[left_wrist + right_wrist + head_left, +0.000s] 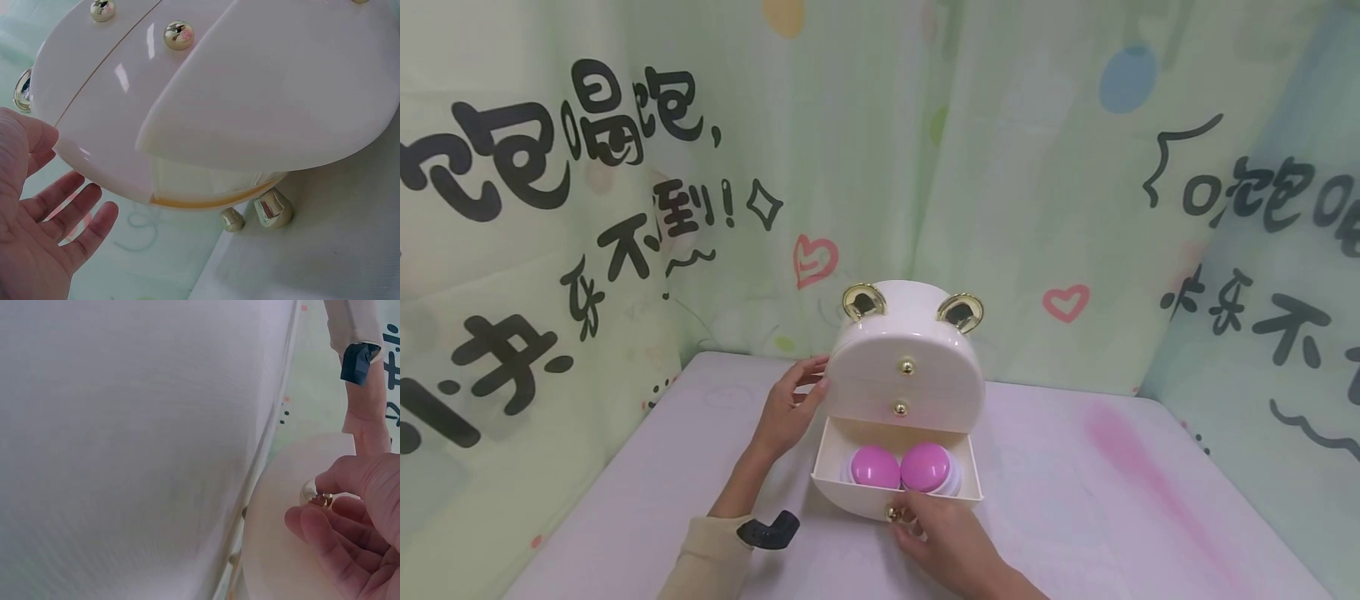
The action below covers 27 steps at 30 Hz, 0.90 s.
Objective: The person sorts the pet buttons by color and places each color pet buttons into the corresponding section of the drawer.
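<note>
A white rounded drawer box (868,383) with gold ring ornaments on top stands on the table. Its bottom drawer (850,498) is pulled out toward me. Inside the drawer sit two round items side by side, a left pink-topped one (876,467) and a right pink-topped one (926,467), each with a whitish base. My right hand (951,537) pinches the gold knob (308,490) on the drawer front between thumb and fingers. At the box's left side is my left hand (787,410), its fingertips right at the wall and its fingers loosely spread (94,240).
Two more gold knobs, an upper knob (907,367) and a lower knob (900,408), mark the closed upper drawers. Short gold feet (273,208) hold the box up. A printed curtain (1037,208) surrounds the pale table (1060,500). A black strap piece (769,531) sits at the left cuff.
</note>
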Tool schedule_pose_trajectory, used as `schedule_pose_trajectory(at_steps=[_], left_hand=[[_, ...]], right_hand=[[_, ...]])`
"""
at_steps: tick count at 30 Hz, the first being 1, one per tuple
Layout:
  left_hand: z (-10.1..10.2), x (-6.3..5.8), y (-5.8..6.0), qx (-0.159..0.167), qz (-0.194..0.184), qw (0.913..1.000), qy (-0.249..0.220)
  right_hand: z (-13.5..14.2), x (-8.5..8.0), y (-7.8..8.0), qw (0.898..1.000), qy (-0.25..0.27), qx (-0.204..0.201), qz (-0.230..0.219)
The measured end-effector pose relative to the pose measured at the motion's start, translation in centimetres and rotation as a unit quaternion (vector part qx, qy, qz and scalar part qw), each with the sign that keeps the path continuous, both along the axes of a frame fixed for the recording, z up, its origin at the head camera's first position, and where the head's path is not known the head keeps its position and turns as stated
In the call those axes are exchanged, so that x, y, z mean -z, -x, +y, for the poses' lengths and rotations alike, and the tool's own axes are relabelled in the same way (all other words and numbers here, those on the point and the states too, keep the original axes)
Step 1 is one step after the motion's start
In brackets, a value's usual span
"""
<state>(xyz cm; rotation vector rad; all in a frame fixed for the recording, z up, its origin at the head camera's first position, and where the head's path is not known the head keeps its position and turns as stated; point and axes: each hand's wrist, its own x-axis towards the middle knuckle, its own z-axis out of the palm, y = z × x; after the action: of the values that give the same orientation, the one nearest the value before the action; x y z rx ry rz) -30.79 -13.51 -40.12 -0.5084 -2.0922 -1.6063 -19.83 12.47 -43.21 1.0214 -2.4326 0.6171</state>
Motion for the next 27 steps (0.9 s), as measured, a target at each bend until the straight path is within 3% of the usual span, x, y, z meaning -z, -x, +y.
schedule_pose_trajectory(at_steps=[4,17,27], left_hand=[[0.0,0.0,0.0,0.001,0.001,1.0000,-0.001],[0.0,-0.1,-0.1,-0.006,-0.006,0.9999,0.009],[0.0,-0.1,-0.1,-0.004,-0.007,0.9999,0.010]], right_hand=[[-0.2,0.0,0.1,1.000,0.002,0.011,-0.017],[-0.4,0.0,0.4,1.000,0.005,0.013,-0.014],[-0.7,-0.5,2.2,1.000,-0.002,0.028,-0.008]])
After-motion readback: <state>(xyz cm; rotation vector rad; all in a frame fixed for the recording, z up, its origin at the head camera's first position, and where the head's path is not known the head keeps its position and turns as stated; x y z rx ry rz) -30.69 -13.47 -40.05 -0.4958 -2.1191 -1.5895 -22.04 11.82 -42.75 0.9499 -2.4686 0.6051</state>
